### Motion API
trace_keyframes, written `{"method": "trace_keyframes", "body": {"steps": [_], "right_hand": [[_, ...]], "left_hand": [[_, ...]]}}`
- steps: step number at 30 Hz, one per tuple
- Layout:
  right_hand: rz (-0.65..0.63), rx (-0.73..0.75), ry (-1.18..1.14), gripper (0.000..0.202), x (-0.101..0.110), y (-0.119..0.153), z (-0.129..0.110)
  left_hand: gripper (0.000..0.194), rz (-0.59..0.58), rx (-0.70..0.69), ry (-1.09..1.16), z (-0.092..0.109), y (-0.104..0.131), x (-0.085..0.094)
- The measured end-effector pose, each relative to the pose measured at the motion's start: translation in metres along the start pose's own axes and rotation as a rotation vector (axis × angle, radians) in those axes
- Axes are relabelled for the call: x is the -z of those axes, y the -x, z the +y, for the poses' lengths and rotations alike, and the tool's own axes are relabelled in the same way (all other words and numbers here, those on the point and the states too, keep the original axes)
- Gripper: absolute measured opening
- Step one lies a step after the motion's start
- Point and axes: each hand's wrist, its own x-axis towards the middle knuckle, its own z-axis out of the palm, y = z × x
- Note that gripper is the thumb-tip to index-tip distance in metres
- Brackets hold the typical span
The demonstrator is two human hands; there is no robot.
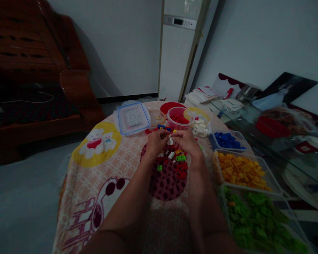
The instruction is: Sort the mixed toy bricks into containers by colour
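My left hand (pixel 158 141) and my right hand (pixel 186 140) meet over the middle of a round cloth-covered table, fingers closed in a pinch. Between their fingertips is a small white building brick (pixel 170 140), and a yellow brick (pixel 175 131) shows just above it by my right fingers. How the two pieces join is too small to tell. Below the hands, loose bricks lie on the cloth's dark red patch: a white brick (pixel 171 155), a green brick (pixel 180 158), a smaller green one (pixel 159 168) and several red bricks (pixel 182 173). Behind my fingers sit blue bricks (pixel 161 126).
Boxes of blue (pixel 228 140), yellow (pixel 241 170) and green bricks (pixel 259 218) line the right side. A round tub (pixel 172 121) of red bricks, white bricks (pixel 200 127) and a blue-rimmed lid (pixel 134 119) stand at the back. A glass table (pixel 270 141) adjoins on the right.
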Motion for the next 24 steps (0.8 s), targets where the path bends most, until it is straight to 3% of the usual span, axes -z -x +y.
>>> {"method": "trace_keyframes", "body": {"steps": [4, 7, 13, 15, 19, 24], "right_hand": [[0.045, -0.037, -0.014, 0.018, 0.003, 0.002, -0.002], [0.161, -0.028, -0.080, 0.015, 0.010, 0.000, 0.002], [0.703, 0.101, -0.273, 0.026, 0.039, -0.009, 0.026], [0.831, 0.124, -0.321, 0.034, 0.048, -0.012, 0.038], [0.876, 0.129, -0.348, 0.046, 0.057, -0.017, 0.052], [0.805, 0.080, -0.353, 0.036, 0.049, -0.015, 0.043]], "left_hand": [[0.025, -0.016, 0.008, 0.061, 0.002, 0.001, -0.001], [0.021, 0.004, -0.002, 0.092, -0.001, -0.001, 0.001], [0.025, 0.098, 0.043, 0.141, -0.018, -0.006, 0.011], [0.028, 0.110, 0.066, 0.128, -0.023, -0.006, 0.013], [0.029, 0.095, 0.079, -0.031, -0.024, -0.007, 0.020], [0.030, -0.011, 0.104, -0.344, -0.016, -0.005, 0.031]]}}
